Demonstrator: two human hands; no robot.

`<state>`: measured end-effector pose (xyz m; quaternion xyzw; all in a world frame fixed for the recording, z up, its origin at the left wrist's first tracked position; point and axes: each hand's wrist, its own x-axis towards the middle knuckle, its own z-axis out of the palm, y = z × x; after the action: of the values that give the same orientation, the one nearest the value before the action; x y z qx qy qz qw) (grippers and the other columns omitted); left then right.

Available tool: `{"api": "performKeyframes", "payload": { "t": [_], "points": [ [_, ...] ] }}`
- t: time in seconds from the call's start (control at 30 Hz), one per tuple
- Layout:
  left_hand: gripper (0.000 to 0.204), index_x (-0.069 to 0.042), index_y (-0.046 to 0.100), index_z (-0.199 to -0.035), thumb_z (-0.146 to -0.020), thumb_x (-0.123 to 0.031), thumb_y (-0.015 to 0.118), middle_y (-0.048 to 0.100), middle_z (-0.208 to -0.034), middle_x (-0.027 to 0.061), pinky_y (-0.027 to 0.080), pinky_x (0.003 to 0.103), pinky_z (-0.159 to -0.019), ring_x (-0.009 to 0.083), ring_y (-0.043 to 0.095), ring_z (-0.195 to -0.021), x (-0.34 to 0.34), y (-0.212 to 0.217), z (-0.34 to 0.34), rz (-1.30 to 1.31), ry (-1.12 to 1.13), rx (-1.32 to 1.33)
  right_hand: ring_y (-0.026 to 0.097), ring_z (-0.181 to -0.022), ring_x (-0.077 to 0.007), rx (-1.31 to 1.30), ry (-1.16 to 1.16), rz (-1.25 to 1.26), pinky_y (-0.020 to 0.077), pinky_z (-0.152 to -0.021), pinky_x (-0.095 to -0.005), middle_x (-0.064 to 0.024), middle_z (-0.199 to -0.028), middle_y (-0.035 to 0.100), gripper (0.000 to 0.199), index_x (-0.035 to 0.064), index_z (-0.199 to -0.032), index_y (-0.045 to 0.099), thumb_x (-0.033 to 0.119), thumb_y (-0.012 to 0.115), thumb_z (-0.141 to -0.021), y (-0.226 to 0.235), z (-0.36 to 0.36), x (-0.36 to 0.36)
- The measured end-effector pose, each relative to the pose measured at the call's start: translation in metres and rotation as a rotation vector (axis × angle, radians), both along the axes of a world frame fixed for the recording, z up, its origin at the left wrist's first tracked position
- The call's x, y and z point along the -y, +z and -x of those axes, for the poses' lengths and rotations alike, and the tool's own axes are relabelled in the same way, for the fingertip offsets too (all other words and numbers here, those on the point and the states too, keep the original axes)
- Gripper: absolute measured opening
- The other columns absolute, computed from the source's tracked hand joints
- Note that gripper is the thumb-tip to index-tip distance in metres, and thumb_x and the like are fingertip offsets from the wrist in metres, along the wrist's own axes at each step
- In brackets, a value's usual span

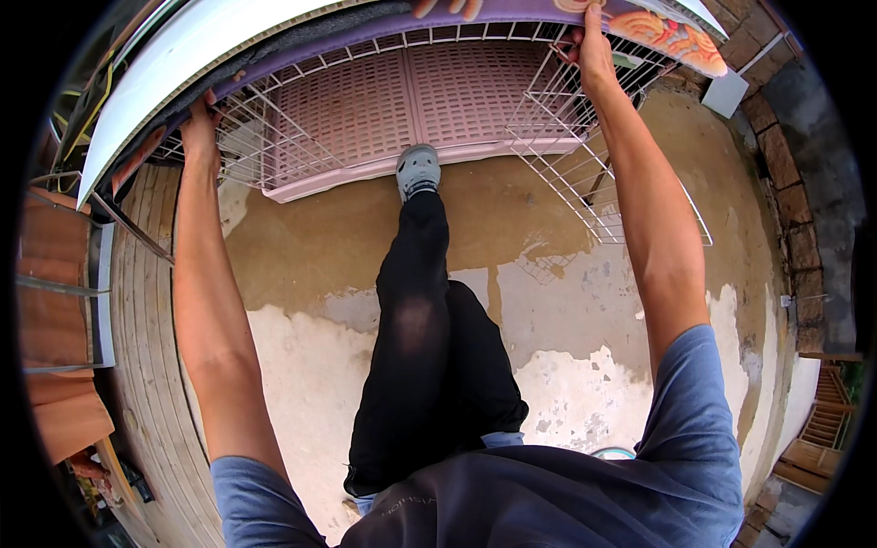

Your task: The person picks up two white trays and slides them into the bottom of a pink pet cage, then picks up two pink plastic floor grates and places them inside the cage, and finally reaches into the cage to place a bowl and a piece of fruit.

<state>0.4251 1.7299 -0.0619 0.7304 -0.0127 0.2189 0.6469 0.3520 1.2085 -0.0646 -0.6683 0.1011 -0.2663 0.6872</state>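
A white wire cage (292,137) with a pink slatted plastic floor (343,114) stands in front of me. Across its top lies a stack: a purple printed mat (512,11), dark grey padding (315,38) and a white corrugated board (183,68). My left hand (200,137) is closed on the mat's edge at the left corner, its fingertips partly hidden. At the right, my right hand (594,59) pinches the mat's edge, thumb above and fingers curled beneath. Below that hand, a wire door panel (585,173) hangs swung outward. My foot in a grey clog (418,172) touches the pink floor's front edge.
Wet, patchy concrete (329,242) lies beneath. Wooden planks (151,301) run along the left, beside orange-brown cloth (64,347). A brick edge (787,187) borders the right side, with a small white panel (724,94) near the far end. Wooden crates (818,425) sit at lower right.
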Motion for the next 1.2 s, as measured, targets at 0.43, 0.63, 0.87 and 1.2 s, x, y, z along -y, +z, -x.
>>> {"api": "performKeyframes", "payload": {
  "t": [0.43, 0.63, 0.87, 1.2],
  "points": [
    [0.027, -0.013, 0.053, -0.086, -0.095, -0.037, 0.045, 0.041, -0.082, -0.0017, 0.044, 0.037, -0.093, 0.0090, 0.039, -0.070, 0.016, 0.006, 0.013, 0.034, 0.025, -0.014, 0.033, -0.049, -0.0115, -0.011, 0.016, 0.023, 0.0373, -0.048, -0.0272, 0.0031, -0.056, 0.031, 0.057, 0.0184, -0.061, 0.037, 0.070, 0.036, -0.085, 0.000, 0.003, 0.002],
    [0.023, -0.013, 0.055, -0.088, -0.095, -0.033, 0.046, 0.043, -0.082, -0.0021, 0.044, 0.036, -0.091, 0.0088, 0.040, -0.071, 0.009, 0.006, 0.007, 0.031, 0.010, 0.016, 0.034, -0.050, -0.0113, -0.005, 0.011, -0.007, 0.0376, -0.049, -0.0273, 0.0035, -0.057, 0.031, 0.057, 0.0183, -0.062, 0.038, 0.070, 0.036, -0.085, -0.003, -0.002, 0.003],
    [0.023, -0.015, 0.055, -0.087, -0.096, -0.034, 0.046, 0.044, -0.081, -0.0033, 0.045, 0.034, -0.088, 0.0081, 0.040, -0.070, 0.003, 0.002, 0.000, 0.039, 0.030, 0.004, 0.037, -0.054, -0.0113, 0.020, 0.017, -0.032, 0.0413, -0.052, -0.0283, 0.0037, -0.060, 0.033, 0.055, 0.0173, -0.068, 0.043, 0.069, 0.039, -0.085, -0.003, -0.003, 0.000],
    [0.033, -0.010, 0.055, -0.099, -0.090, -0.042, 0.053, 0.048, -0.098, 0.0023, 0.044, 0.036, -0.087, 0.0141, 0.046, -0.089, -0.005, -0.004, -0.006, 0.073, -0.019, 0.007, 0.040, -0.057, -0.0131, 0.018, 0.024, -0.093, 0.0462, -0.059, -0.0337, 0.0030, -0.062, 0.034, 0.055, 0.0151, -0.074, 0.048, 0.069, 0.043, -0.083, -0.009, -0.011, 0.005]
  ]
}}
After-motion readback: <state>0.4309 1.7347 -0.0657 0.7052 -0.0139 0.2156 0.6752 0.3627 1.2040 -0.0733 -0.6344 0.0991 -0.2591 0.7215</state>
